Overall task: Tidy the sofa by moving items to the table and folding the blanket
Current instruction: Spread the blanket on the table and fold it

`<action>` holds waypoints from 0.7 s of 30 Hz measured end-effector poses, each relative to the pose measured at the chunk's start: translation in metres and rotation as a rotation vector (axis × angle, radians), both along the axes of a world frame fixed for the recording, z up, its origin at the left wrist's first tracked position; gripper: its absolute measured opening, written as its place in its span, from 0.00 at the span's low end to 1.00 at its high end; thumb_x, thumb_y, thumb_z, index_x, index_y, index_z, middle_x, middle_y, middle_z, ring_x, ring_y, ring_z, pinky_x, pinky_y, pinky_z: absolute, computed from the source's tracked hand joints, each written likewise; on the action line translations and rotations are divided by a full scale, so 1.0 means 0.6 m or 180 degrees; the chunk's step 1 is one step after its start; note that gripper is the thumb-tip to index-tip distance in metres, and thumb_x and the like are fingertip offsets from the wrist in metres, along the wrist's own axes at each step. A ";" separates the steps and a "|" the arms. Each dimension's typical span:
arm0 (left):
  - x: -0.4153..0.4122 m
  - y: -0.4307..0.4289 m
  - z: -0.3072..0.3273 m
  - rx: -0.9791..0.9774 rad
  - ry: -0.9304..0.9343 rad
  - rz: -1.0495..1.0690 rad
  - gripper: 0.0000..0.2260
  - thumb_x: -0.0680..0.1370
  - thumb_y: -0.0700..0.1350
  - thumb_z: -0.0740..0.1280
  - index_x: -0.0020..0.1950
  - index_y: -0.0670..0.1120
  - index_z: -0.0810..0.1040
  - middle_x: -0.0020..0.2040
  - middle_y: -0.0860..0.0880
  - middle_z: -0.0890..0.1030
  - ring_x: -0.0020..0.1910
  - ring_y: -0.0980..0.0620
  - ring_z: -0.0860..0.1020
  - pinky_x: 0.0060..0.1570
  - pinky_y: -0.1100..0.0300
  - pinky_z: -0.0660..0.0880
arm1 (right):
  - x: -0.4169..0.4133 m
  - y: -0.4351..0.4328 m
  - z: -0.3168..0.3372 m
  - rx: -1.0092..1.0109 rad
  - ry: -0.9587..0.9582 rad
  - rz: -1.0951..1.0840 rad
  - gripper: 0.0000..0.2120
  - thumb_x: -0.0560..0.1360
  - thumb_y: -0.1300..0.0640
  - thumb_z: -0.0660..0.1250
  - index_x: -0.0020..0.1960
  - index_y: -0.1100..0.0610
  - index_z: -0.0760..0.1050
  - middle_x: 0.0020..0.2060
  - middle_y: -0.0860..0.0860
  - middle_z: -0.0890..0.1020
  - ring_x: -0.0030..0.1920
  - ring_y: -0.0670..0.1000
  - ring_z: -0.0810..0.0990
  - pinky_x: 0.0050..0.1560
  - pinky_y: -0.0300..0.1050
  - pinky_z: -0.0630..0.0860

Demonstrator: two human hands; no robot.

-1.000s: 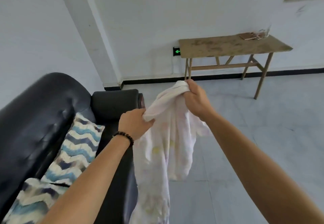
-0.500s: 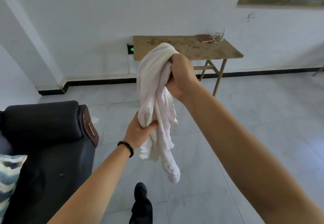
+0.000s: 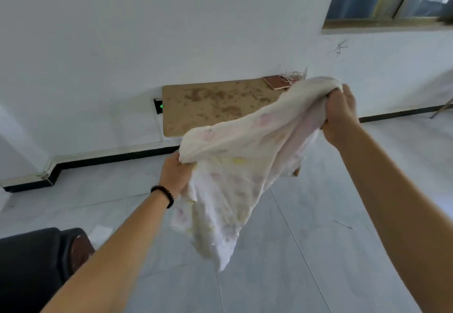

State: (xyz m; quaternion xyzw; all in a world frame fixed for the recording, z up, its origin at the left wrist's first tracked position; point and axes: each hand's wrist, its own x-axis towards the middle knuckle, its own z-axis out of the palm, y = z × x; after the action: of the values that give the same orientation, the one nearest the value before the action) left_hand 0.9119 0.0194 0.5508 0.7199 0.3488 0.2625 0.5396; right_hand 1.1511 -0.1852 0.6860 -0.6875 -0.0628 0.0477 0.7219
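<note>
Blanket held up in front of the table, bunched in both hands.

The blanket (image 3: 245,165) hangs in the air before the table (image 3: 208,106), hiding its right end. The left hand (image 3: 175,174) grips a handful of cloth below the table's front edge, and the right hand (image 3: 339,114) clutches another wad higher up, by the table's right end. The cloth looks crumpled, so a neat fold probably calls for working each hand along to a true corner, pulling the top edge taut and letting the rest drop flat before the corners meet.
</note>
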 end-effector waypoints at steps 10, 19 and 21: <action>0.395 0.236 0.155 0.0760 -0.0887 0.0614 0.10 0.71 0.41 0.62 0.32 0.49 0.65 0.29 0.54 0.67 0.30 0.57 0.64 0.30 0.62 0.63 | 0.379 0.171 -0.156 -0.1195 -0.0843 0.0838 0.20 0.76 0.64 0.55 0.62 0.50 0.76 0.55 0.47 0.80 0.58 0.50 0.76 0.52 0.43 0.70; 0.605 0.510 0.331 0.2213 0.0097 0.1030 0.10 0.71 0.34 0.54 0.46 0.44 0.70 0.41 0.48 0.73 0.41 0.50 0.70 0.34 0.62 0.65 | 0.697 0.425 0.048 -0.2049 -0.2175 0.0661 0.18 0.77 0.60 0.56 0.66 0.56 0.70 0.58 0.60 0.80 0.57 0.64 0.76 0.49 0.50 0.69; 0.619 0.577 0.380 0.2729 0.0104 0.1370 0.11 0.70 0.34 0.52 0.45 0.46 0.70 0.40 0.46 0.72 0.40 0.50 0.69 0.32 0.63 0.63 | 0.749 0.479 0.094 -0.2159 -0.2447 0.0407 0.18 0.77 0.61 0.55 0.65 0.56 0.69 0.60 0.61 0.78 0.58 0.65 0.75 0.50 0.52 0.69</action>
State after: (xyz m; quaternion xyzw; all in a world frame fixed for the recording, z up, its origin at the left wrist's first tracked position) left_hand 1.2831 0.3657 0.7788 0.7930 0.3587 0.4771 0.1220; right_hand 1.6007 0.1021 0.7422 -0.8456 -0.3464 -0.1466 0.3787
